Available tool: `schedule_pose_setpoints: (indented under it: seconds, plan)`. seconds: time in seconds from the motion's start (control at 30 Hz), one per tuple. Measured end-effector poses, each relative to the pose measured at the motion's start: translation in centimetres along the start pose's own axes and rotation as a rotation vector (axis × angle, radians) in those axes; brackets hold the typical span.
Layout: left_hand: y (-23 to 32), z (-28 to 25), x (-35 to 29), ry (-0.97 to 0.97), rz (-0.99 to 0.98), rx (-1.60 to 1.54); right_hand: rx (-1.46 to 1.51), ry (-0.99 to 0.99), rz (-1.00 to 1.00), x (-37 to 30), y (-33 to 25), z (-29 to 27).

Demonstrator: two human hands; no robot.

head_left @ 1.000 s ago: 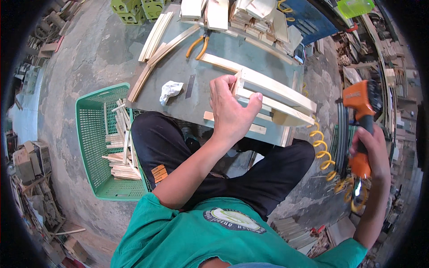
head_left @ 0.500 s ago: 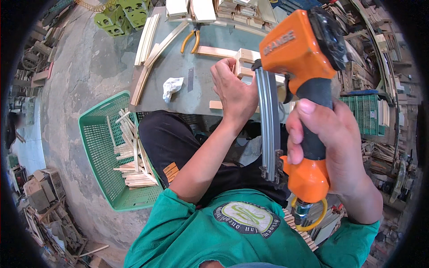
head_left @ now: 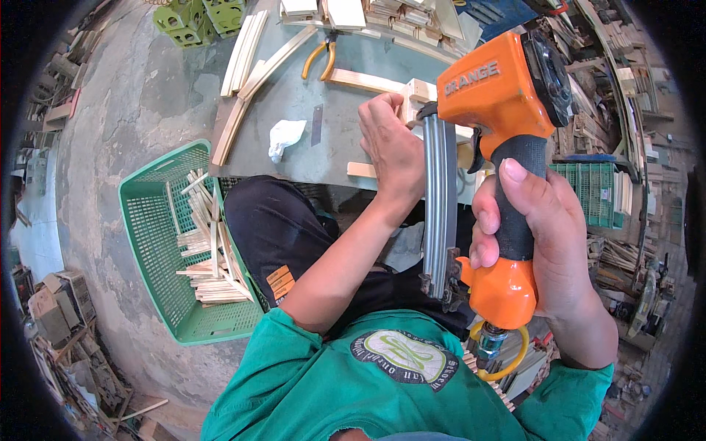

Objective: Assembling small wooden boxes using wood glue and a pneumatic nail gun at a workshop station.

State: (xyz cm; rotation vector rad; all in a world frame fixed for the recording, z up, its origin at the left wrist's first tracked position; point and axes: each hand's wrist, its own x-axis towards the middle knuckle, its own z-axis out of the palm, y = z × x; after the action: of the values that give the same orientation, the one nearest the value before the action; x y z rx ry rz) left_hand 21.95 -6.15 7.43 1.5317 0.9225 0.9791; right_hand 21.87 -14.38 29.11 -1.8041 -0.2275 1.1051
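Note:
My right hand (head_left: pixel 544 213) is wrapped around the black grip of an orange air nail gun (head_left: pixel 482 77), held upright above the near side of the workbench. Its long ridged metal magazine (head_left: pixel 439 198) runs down on the left, and a yellow hose ring (head_left: pixel 521 360) shows below the handle. My left hand (head_left: pixel 393 151) grips the left end of a small pale wooden frame (head_left: pixel 421 91) on the bench, fingers curled over it. The nail gun hides much of the frame, and I cannot tell whether its nose touches the wood.
Pliers with yellow handles (head_left: pixel 329 60), a crumpled white cloth (head_left: pixel 285 138) and loose wood strips (head_left: pixel 276 62) lie on the grey bench (head_left: pixel 353 132). A green basket (head_left: pixel 158 272) of wooden sticks stands on the floor at left. Stacked boards (head_left: pixel 412 22) fill the bench's far side.
The nail gun has shifted slightly right with my right hand. My left hand and the wooden frame sit a little further right. The whole view has turned slightly.

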Motion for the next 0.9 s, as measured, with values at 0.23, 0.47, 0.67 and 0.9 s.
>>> schedule_pose_setpoints:
  seconds: [0.23,0.47,0.67,0.9]
  plan:
    - [0.1,0.0,0.1,-0.017,-0.044,-0.037,0.043,0.016,-0.034,0.0,0.1,0.1]
    - [-0.2,0.0,0.2,-0.022,-0.016,0.011,0.021,-0.035,-0.031,0.2,0.1,0.0]
    - [-0.2,-0.1,0.1,-0.02,0.004,0.016,-0.034,-0.016,-0.038,0.3,0.1,-0.2]
    - [0.4,-0.2,0.2,-0.038,-0.016,0.01,-0.088,0.011,-0.181,-1.0,-0.7,-1.4]
